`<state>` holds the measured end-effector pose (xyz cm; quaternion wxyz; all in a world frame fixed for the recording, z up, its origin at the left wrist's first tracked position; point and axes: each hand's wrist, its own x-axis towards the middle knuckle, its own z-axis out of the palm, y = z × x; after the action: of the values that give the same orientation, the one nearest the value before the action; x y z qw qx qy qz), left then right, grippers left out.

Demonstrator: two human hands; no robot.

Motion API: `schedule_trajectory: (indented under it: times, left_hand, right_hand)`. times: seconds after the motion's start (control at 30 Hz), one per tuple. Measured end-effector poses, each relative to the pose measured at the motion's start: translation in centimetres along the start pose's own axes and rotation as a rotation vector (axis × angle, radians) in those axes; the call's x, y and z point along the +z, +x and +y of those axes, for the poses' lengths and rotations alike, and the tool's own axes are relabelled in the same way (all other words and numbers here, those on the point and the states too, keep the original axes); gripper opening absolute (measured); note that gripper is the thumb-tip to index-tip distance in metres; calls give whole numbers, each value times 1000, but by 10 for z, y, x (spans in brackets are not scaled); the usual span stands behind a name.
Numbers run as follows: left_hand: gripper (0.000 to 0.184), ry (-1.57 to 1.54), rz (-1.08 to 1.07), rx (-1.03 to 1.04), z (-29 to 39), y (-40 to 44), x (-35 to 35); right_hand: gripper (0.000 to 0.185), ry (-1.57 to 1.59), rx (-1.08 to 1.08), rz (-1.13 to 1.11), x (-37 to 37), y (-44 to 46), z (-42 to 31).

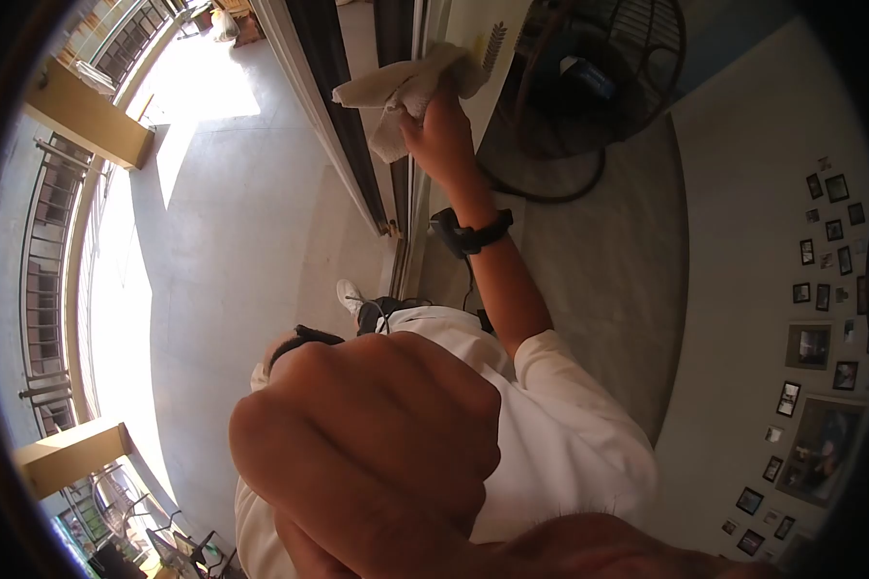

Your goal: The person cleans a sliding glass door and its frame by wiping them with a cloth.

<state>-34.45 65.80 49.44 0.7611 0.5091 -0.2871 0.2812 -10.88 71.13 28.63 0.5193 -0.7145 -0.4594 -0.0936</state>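
My right hand (pixel 444 135) reaches up and is closed around a light beige cloth (pixel 406 87). The bunched cloth lies against the edge of a door frame (pixel 422 39), and its loose end hangs down. A black watch (pixel 471 233) is on that wrist. Very near the camera, my left hand (pixel 367 434) fills the lower middle as a closed hand, knuckles showing. Its fingertips are hidden, so what it holds, if anything, cannot be seen.
Beside the frame, a dark round wicker chair (pixel 599 87) holds a dark cushion and a blue item. Small framed pictures (pixel 835 188) cover the wall at right. Left lies a sunlit tiled floor (pixel 232 212), with yellow pillars (pixel 97 121) and a railing (pixel 43 222).
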Motion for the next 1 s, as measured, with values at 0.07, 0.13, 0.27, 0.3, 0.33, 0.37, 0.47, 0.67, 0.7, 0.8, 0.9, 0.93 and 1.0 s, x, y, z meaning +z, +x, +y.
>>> schedule_trajectory:
  times: [0.07,0.13,0.27,0.3,0.33,0.37,0.47,0.67,0.7,0.8,0.9,0.93,1.0]
  left_hand:
    - [18,-23,-30,11,2,-1,-9]
    - [14,-57,-56,29,1,1,-16]
    - [18,-157,6,25,15,-11,-27]
    - [20,-167,10,13,23,-14,-31]
    - [23,-178,14,1,30,-17,-35]
    - [25,-188,18,-11,37,-21,-40]
    - [25,-237,12,56,38,-20,-51]
    - [24,-115,34,157,36,-14,-70]
    - [24,-90,48,182,39,-13,-73]
    - [23,38,143,320,48,-11,-83]
    - [16,282,-12,527,52,-5,-101]
    - [14,343,-65,575,50,-2,-105]
    - [14,348,-94,584,48,1,-110]
  right_hand:
    - [77,-10,22,3,14,-13,16]
    - [77,-34,54,19,28,-26,28]
    - [62,-77,77,-88,21,-34,39]
    - [56,-17,51,-58,15,-27,32]
    - [55,12,8,-22,11,-19,26]
    - [55,39,-34,18,8,-13,20]
    - [47,-1,-173,218,-2,12,-8]
    - [55,-63,-115,198,13,8,2]
    - [55,-72,-110,193,17,3,7]
    - [55,-112,-76,155,25,-15,22]
    - [55,-81,-22,131,27,-19,27]
    - [55,-45,13,118,21,-15,17]
    - [55,-11,61,101,13,-2,0]
